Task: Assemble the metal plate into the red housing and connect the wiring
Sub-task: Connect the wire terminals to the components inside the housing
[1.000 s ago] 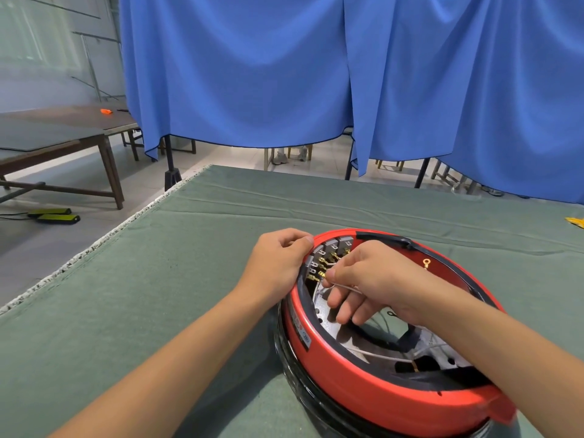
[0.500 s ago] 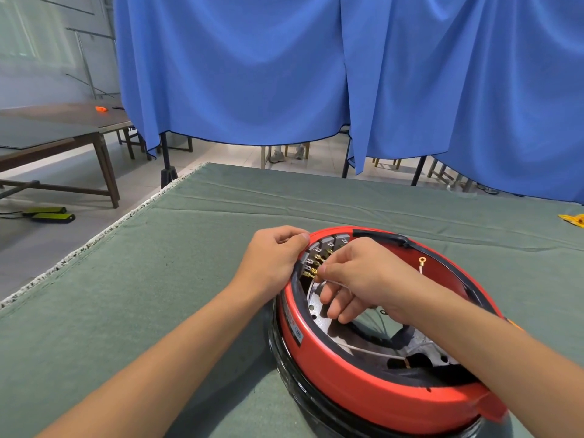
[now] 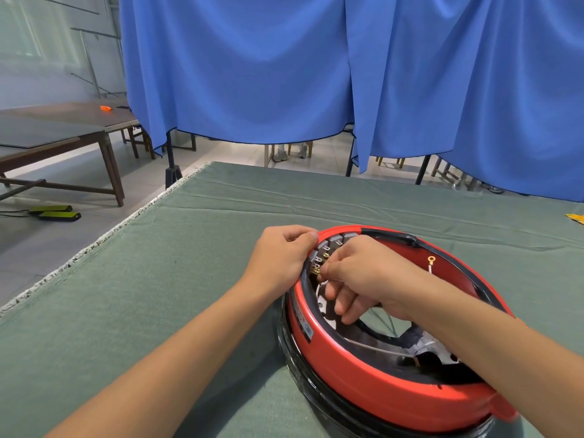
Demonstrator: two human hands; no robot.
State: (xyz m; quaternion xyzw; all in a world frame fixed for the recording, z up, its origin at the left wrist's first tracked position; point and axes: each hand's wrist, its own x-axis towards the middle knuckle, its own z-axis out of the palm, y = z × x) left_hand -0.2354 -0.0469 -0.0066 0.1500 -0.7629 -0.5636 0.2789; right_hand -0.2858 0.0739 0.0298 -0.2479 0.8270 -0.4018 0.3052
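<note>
Wiring step in hand, plate apparently already seated.

Far left of the grip: a brown wooden bench (image 3: 63, 134) on the tiled floor, well apart from the work. Nearer, the green cloth-covered table (image 3: 158, 279) bearing everything.

Just left of the grip: the left hand (image 3: 278, 260), fingers curled over the upper left rim of the round red plastic housing (image 3: 363, 384), thumb and forefinger closed against the rim edge, steadying it.

At the grip itself: the right hand (image 3: 363, 276), thumb and forefinger pinched narrow on the end of a thin white wire (image 3: 330, 281), remaining fingers loosely curled down inside the ring. Directly ahead of the pinch, touching or nearly so, a row of small brass terminals (image 3: 316, 270) set in grey blocks along the inner wall. Whether the wire's lug is already on a terminal: hard to tell, hidden by the fingertips.

Below the grip: the perforated silver metal plate (image 3: 322, 306), lying inside the housing, partly covered by the hand.

Right of the grip: a second white lead with a brass ring lug (image 3: 431, 260), loose against the far inner wall, not yet connected.

Next move, as a judgement: a fine, straight push of the pinched end onto its terminal while the rim hold resists, then a reach right for the loose ring lug.
</note>
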